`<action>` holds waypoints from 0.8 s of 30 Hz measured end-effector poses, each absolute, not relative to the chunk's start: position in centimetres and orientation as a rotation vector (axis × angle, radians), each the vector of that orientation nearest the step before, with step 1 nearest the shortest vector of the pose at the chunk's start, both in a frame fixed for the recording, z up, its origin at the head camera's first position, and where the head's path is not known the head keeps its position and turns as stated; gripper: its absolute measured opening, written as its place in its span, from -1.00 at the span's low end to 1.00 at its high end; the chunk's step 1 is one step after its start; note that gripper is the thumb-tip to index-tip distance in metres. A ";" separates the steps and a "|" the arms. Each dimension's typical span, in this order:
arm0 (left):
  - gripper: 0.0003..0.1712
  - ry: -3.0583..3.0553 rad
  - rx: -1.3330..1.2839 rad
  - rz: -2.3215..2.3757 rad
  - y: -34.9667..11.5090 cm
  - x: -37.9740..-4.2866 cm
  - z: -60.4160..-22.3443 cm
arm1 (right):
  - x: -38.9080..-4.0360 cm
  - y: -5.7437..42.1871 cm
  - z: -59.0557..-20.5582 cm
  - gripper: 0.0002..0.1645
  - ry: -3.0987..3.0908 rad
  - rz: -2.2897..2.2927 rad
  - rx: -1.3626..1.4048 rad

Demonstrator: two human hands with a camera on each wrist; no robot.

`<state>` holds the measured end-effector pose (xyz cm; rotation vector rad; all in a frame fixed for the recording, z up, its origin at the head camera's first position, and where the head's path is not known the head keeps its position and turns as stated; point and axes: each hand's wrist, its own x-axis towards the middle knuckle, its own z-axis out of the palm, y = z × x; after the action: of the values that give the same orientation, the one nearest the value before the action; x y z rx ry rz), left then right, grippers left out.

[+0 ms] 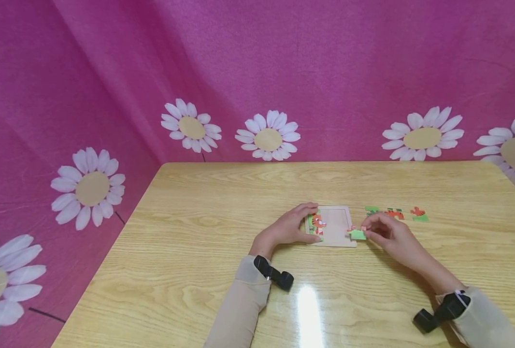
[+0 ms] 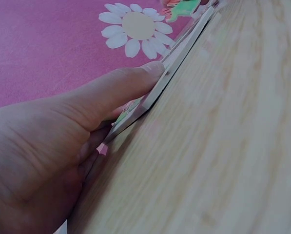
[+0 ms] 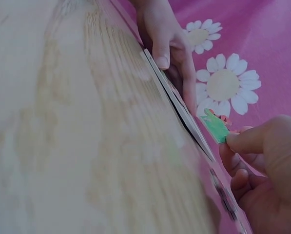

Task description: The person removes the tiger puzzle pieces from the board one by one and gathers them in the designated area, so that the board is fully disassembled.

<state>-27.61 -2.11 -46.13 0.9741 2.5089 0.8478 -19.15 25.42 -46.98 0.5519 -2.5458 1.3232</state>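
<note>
A shallow wooden puzzle frame lies on the table. Joined pieces with an orange and green picture fill its left side; the remaining bottom is bare wood. My left hand grips the frame's left side, thumb at the near edge and fingers at the far corner. In the left wrist view its thumb lies over the frame's rim. My right hand pinches a green and red puzzle piece between thumb and fingers, above the frame's right edge. The right wrist view shows this piece held tilted, off the board.
Right of the frame lie loose puzzle pieces: a green one, an orange one and an orange and green one. A pink curtain with white daisies hangs behind the wooden table.
</note>
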 end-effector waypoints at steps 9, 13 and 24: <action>-0.05 2.502 0.956 0.858 -2.2 -27.4 -45.9 | -18.8 26.9 -47.1 -0.81 -2.551 1.294 0.514; -0.06 2.500 0.959 0.862 -2.1 -27.5 -46.0 | -18.6 27.6 -47.2 -0.79 -2.535 1.287 0.511; -0.05 2.506 0.932 0.865 -2.1 -27.4 -46.1 | -18.4 29.7 -47.7 -0.75 -2.508 1.296 0.492</action>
<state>-27.41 -2.08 -46.08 0.9316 2.5058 0.8646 -18.35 29.71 -47.67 0.4922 -2.5076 1.2959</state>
